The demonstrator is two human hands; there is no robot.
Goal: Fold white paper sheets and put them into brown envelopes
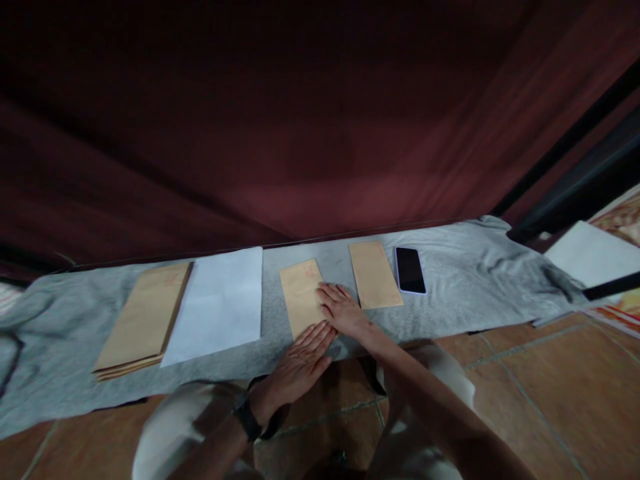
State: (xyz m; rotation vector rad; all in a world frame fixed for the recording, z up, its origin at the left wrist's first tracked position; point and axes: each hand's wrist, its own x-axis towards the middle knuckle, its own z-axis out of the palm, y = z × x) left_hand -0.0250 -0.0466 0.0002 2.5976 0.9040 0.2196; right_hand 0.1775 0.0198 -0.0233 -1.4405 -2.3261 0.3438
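Left hand (305,363), right hand (344,312): both flat, fingers extended, hiding the five-o'clock corner of one brown envelope (301,293); red print (310,271) illegible. Dark-screened phone (411,271) at two o'clock.

Red print (310,271) on envelope (301,297), illegible.

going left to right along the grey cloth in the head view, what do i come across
Envelope stack → white paper → middle envelope → single envelope → phone
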